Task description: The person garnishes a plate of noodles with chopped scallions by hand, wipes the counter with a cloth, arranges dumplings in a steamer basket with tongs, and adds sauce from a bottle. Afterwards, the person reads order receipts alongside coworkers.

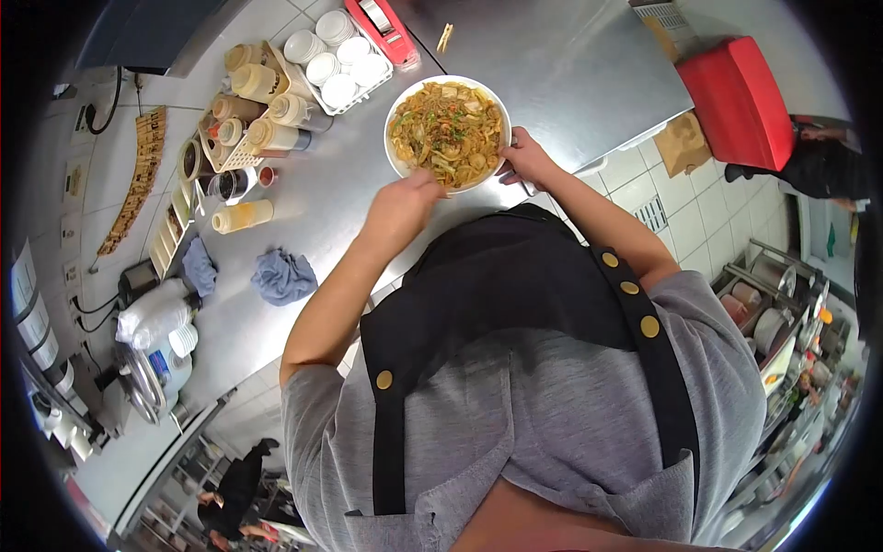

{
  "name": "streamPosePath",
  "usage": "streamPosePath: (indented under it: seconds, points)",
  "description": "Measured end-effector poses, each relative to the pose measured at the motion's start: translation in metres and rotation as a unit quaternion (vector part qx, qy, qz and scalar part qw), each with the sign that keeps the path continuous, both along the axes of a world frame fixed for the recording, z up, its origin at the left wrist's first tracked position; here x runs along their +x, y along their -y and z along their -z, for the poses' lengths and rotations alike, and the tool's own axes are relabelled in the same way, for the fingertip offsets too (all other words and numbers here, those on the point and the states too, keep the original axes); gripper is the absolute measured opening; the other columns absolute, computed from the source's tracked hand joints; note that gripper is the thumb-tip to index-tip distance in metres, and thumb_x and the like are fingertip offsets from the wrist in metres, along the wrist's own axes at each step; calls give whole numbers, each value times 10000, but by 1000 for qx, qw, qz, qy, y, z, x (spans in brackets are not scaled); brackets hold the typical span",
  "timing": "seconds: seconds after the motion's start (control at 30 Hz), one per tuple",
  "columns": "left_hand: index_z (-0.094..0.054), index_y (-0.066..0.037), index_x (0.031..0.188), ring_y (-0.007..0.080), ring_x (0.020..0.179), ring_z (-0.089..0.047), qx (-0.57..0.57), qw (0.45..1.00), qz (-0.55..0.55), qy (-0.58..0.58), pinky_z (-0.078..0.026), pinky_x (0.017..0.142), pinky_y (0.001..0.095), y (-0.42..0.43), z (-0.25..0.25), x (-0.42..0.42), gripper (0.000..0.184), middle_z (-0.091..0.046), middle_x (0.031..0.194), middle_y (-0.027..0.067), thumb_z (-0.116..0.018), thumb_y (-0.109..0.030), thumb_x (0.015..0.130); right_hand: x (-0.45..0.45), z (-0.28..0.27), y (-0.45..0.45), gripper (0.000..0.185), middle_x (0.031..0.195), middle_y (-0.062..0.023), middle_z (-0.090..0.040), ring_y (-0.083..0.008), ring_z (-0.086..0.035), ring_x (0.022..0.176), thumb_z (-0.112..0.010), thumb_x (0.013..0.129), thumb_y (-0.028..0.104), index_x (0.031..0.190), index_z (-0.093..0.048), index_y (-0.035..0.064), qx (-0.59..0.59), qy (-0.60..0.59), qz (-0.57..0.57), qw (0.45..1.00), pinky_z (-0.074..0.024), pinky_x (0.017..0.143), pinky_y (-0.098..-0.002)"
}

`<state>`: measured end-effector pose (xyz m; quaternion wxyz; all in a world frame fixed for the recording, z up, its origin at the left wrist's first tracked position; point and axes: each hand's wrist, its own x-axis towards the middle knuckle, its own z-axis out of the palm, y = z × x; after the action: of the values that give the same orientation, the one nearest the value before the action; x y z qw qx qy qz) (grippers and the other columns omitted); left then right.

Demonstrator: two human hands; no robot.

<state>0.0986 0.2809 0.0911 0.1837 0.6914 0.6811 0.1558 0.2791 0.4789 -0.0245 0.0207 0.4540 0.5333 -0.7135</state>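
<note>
A white round bowl of stir-fried noodles with vegetables and small green bits sits near the close edge of the steel counter. My left hand is closed at the bowl's near rim, its fingers curled over the edge by the noodles. Whether it pinches the rim or something small is hidden. On the bowl's right side, my right hand grips the rim, thumb on top and the other fingers lower down.
Left of the bowl stand a white basket of stacked white cups, several sauce bottles, a yellow bottle lying down and blue cloths. A red tape dispenser and a clothespin lie beyond. Other people work in the background.
</note>
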Motion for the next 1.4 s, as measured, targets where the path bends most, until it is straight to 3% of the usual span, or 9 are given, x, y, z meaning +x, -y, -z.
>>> streamPosePath:
  seconds: [0.2, 0.33, 0.43, 0.63, 0.7, 0.83, 1.07, 1.13, 1.4]
  points:
    - [-640, -85, 906, 286, 809, -648, -101, 992, 2, -70, -543, 670, 392, -20, 20, 40, 76, -582, 927, 84, -587, -85, 853, -7, 13, -17, 568, 1112, -222, -558, -321, -670, 912, -549, 851, 28, 1340, -267, -26, -71, -50, 18, 996, -624, 679, -395]
    - [-676, -78, 984, 251, 774, -633, -59, 975, -126, 176, -522, 656, 373, -52, -5, 29, 249, -594, 957, 99, -667, 34, 761, 2, 24, -37, 565, 1123, -223, -572, -308, -673, 906, -531, 867, 16, 1361, -257, -1, -71, -92, -5, 993, -618, 671, -398]
    - [-667, -64, 989, 320, 821, -623, -18, 963, -237, 129, -499, 737, 416, -117, -30, -16, 199, -599, 994, 139, -674, -17, 796, 21, 20, -63, 578, 1129, -212, -579, -292, -674, 905, -511, 883, 10, 1392, -242, 54, -98, -97, 1, 991, -620, 687, -409]
    - [-612, -36, 1062, 317, 903, -644, 44, 968, -243, -49, -524, 762, 416, -254, 66, -87, 252, -614, 992, 166, -670, -80, 821, 65, 11, -140, 629, 1062, -201, -585, -296, -673, 886, -493, 901, -5, 1426, -187, 157, -69, -107, 70, 989, -619, 687, -411]
    - [-535, -26, 1137, 363, 984, -619, -74, 942, -270, -186, -527, 802, 461, -287, 101, -96, 287, -608, 1053, 186, -587, -109, 867, 62, 15, -164, 634, 1011, -193, -587, -300, -674, 851, -490, 905, -15, 1425, -182, 176, -37, -115, 97, 988, -620, 673, -425]
    - [-497, -30, 1142, 411, 1009, -600, -93, 931, -308, -172, -524, 818, 485, -314, 128, -99, 275, -590, 1110, 187, -525, -107, 879, 42, 13, -230, 645, 1043, -203, -596, -298, -680, 870, -476, 909, -28, 1438, -180, 192, 9, -120, 112, 986, -620, 677, -427]
    - [-501, -34, 1175, 322, 897, -642, 17, 957, -279, 71, -544, 777, 396, -255, 114, -109, 351, -601, 1068, 172, -604, 8, 842, -49, 43, -337, 587, 1123, -186, -599, -286, -687, 851, -484, 955, 17, 1444, -227, 215, 128, -101, 96, 982, -616, 673, -440]
    - [-494, -42, 1196, 231, 909, -655, -3, 757, -391, 524, -552, 818, 338, -238, 55, -97, 314, -608, 1039, 120, -566, 31, 899, -82, 45, -359, 580, 1163, -180, -591, -277, -690, 844, -474, 970, 36, 1444, -230, 262, 64, -92, 128, 985, -615, 663, -444]
    - [-491, -8, 1219, 208, 1005, -654, 148, 695, -384, 590, -511, 907, 304, -154, -20, -82, 361, -633, 1082, 99, -633, 24, 888, -137, 31, -381, 510, 1147, -149, -614, -257, -690, 803, -509, 976, 126, 1429, -309, 250, 142, -41, 118, 982, -607, 620, -408]
